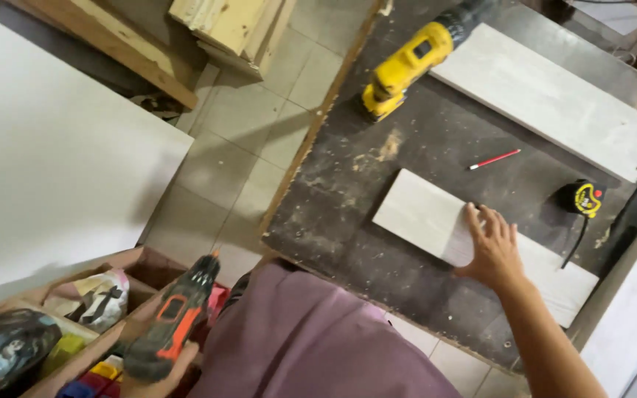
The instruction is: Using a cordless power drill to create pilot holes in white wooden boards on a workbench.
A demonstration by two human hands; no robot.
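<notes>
My right hand (492, 247) lies flat, fingers spread, on a pale wooden board (422, 214) that rests on the dark, dusty workbench (348, 221). My left hand (158, 374) is low at the bottom left, wrapped around the grip of a black and orange cordless drill (175, 318) whose chuck points up. The drill hangs over a wooden tray (75, 354) beside the bench. A purple shirt covers my body in the bottom middle.
A yellow power tool (405, 65), a red pencil (494, 159), a yellow and black tape measure (582, 197) and a longer pale board (554, 99) lie on the bench. A large white panel (46, 155) stands left. Timber pieces (223, 29) rest on the tiled floor. The tray holds bags and small boxes.
</notes>
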